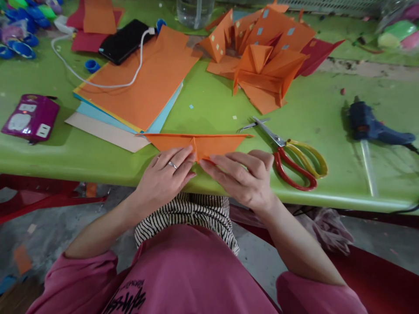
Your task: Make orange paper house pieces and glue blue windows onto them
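A sheet of folded orange paper (222, 143) lies at the near edge of the green table, its long straight edge away from me and a raised crease at its middle. My left hand (168, 172) presses its fingers on the paper just left of that crease. Opposite it, my right hand (244, 174) pinches the near edge of the paper with thumb and fingers. Part of the paper is hidden under the fingers. Right of my right hand lie scissors (279, 141) with one red and one yellow handle, and tweezers (250, 126) touch their blades.
Folded orange paper pieces (262, 65) stand at the back. Coloured sheets (140, 91) lie at the left under a black phone (126, 41) with a white cable. A purple power socket (31, 118) is far left; a glue gun (376, 124) lies at the right on the table (327, 104).
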Tool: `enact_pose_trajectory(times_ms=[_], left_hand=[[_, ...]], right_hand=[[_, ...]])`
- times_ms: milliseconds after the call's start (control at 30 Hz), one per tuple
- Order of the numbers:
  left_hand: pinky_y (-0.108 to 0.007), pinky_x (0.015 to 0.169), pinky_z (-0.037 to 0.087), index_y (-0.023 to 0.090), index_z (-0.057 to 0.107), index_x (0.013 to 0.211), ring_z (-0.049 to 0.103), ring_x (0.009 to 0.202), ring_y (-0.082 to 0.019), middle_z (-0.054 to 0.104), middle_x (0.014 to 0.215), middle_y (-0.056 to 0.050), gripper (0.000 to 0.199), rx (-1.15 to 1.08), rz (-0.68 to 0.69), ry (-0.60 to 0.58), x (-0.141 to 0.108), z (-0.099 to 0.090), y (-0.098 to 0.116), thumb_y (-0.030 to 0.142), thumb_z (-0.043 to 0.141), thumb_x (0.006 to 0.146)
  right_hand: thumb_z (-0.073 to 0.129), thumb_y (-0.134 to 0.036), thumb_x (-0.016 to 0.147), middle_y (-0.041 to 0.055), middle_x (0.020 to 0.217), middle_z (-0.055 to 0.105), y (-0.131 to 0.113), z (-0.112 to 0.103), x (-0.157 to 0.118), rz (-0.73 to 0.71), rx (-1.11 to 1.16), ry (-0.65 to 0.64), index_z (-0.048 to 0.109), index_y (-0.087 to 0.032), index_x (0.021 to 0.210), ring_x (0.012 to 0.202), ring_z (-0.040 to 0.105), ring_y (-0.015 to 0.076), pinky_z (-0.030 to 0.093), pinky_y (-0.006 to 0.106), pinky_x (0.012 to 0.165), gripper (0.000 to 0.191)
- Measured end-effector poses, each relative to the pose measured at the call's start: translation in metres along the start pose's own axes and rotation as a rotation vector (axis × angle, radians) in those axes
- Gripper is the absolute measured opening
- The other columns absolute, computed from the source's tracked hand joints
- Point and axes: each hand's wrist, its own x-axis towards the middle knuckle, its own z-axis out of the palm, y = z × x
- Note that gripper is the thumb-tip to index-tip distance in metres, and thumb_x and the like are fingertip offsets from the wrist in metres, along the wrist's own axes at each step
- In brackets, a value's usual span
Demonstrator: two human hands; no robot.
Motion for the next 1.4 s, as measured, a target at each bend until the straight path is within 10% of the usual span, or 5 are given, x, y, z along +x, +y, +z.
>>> enact_pose_trajectory(times_ms=[500, 1400], left_hand=[[-0.039, 0.09, 0.055, 0.007, 0.064, 0.13, 0.069, 0.105, -0.024, 0.075, 0.118, -0.014, 0.035, 0.049, 0.071, -0.001, 0.0, -0.005, -0.001, 0.025, 0.053, 0.102], [-0.039, 0.105, 0.052, 0.01, 0.064, 0.133, 0.068, 0.119, -0.024, 0.071, 0.133, -0.012, 0.036, 0.039, 0.044, -0.014, -0.004, -0.004, 0.0, 0.027, 0.052, 0.103]], right_hand=[[0.056, -0.026, 0.102, 0.0017, 0.122, 0.076, -0.003, 0.0, 0.014, 0.001, -0.012, -0.021, 0.066, -0.03, 0.131, 0.11, 0.058, 0.0253, 0.038, 0.044, 0.093, 0.031], [0.061, -0.032, 0.099, -0.001, 0.114, 0.08, -0.003, 0.002, 0.013, -0.023, -0.093, 0.031, 0.073, -0.026, 0.12, 0.1, 0.066, 0.0204, 0.035, 0.04, 0.095, 0.025]])
